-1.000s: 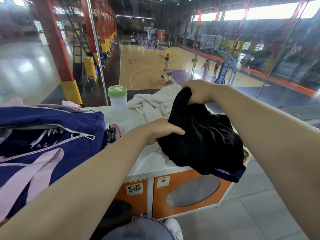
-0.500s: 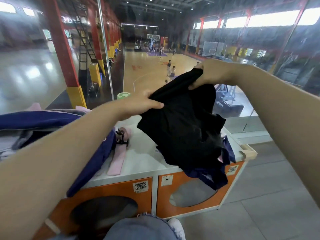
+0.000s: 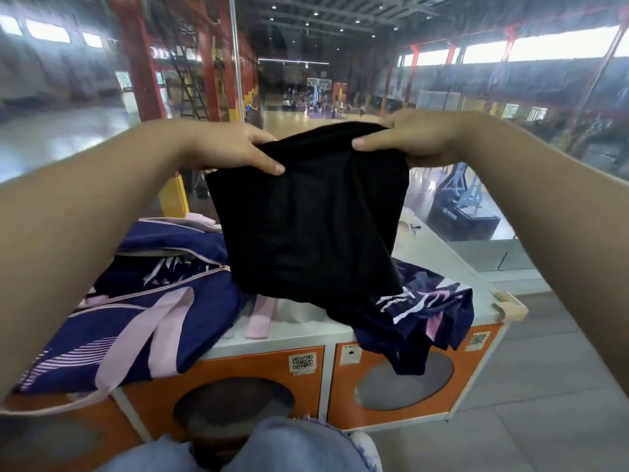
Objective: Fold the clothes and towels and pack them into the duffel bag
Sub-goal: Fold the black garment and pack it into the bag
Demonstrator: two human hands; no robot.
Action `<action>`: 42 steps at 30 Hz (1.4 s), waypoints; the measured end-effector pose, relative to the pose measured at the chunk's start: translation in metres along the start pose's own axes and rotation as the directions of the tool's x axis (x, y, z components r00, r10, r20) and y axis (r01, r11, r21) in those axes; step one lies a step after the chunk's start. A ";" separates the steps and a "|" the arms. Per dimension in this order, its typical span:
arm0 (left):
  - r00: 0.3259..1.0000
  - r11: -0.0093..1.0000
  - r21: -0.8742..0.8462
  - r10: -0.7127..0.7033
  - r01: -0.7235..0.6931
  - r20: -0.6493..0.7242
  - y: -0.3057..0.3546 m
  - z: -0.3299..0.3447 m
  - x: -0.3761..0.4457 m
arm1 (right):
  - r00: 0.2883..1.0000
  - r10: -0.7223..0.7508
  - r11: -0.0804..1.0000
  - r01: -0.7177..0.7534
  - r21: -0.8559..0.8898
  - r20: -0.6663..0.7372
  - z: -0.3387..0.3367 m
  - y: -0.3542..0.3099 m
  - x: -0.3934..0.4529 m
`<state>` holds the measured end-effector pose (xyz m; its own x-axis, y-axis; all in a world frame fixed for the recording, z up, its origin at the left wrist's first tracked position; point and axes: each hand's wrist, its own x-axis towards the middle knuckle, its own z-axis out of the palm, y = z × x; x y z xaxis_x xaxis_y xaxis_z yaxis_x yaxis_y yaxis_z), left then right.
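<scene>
Lifting the black garment (image 3: 313, 226) clear (a second ago bunched), my left hand (image 3: 235, 149) and right hand (image 3: 413, 137) pinch its top edge, ready to fold.

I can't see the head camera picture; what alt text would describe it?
A person's left hand and right hand hold up a black garment by its top edge, over a white-topped cabinet with orange doors. An open navy duffel bag with pink straps sits at left; a basketball court lies behind glass.

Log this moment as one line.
both hands grip black garment top edge | left hand | right hand | held above open duffel bag | folding unfinished
</scene>
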<state>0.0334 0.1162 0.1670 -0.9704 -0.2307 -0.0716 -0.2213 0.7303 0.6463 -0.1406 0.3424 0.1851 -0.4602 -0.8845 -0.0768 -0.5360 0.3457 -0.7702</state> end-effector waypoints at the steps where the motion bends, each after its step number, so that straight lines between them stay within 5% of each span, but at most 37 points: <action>1: 0.997 0.998 0.000 -0.055 0.055 0.060 -0.006 -0.001 0.001 | 0.999 0.024 1.000 -0.024 0.009 0.036 0.006 0.004 0.007; 4: 0.953 0.975 0.033 -0.221 0.218 0.209 -0.028 -0.002 0.007 | 0.988 0.117 0.993 -0.116 -0.015 0.103 0.029 0.017 0.027; 7: 0.964 0.973 0.086 -0.226 0.216 0.138 -0.056 0.004 0.027 | 0.997 0.071 0.991 -0.071 -0.113 0.004 0.054 0.034 0.052; 10: 0.990 0.937 0.321 -0.134 0.139 -0.038 -0.079 0.022 0.053 | 0.986 -0.037 0.909 -0.034 -0.415 -0.161 0.076 0.050 0.073; 13: 0.982 0.869 0.487 0.011 0.084 -0.190 -0.100 0.052 0.066 | 0.965 -0.110 0.849 -0.033 -0.527 -0.238 0.095 0.064 0.079; 17: 0.861 0.799 0.601 0.304 0.002 -0.408 -0.113 0.084 0.048 | 0.899 -0.292 0.735 -0.008 -0.678 -0.327 0.118 0.075 0.069; 21: 0.780 0.633 0.766 0.535 -0.114 -0.326 -0.132 0.121 0.004 | 0.881 -0.426 0.581 0.094 -0.808 -0.204 0.152 0.090 0.033; 27: 0.838 0.575 0.773 0.535 -0.266 -0.110 -0.174 0.156 -0.050 | 0.905 -0.423 0.454 0.244 -0.857 0.034 0.207 0.123 -0.011; 34: 0.935 0.446 0.880 0.354 -0.164 -0.005 -0.177 0.176 -0.065 | 0.944 -0.290 0.307 0.245 -0.919 0.155 0.237 0.133 -0.021; 42: 0.904 0.479 0.871 0.411 -0.108 -0.115 -0.167 0.195 -0.059 | 0.929 -0.271 0.135 0.296 -0.946 0.252 0.237 0.126 -0.013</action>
<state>0.1089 0.1335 -0.0849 -0.9574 0.0180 0.2881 -0.0861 0.9349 -0.3443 -0.0347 0.3233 -0.0611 -0.1042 -0.9943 -0.0226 -0.8776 0.0812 0.4725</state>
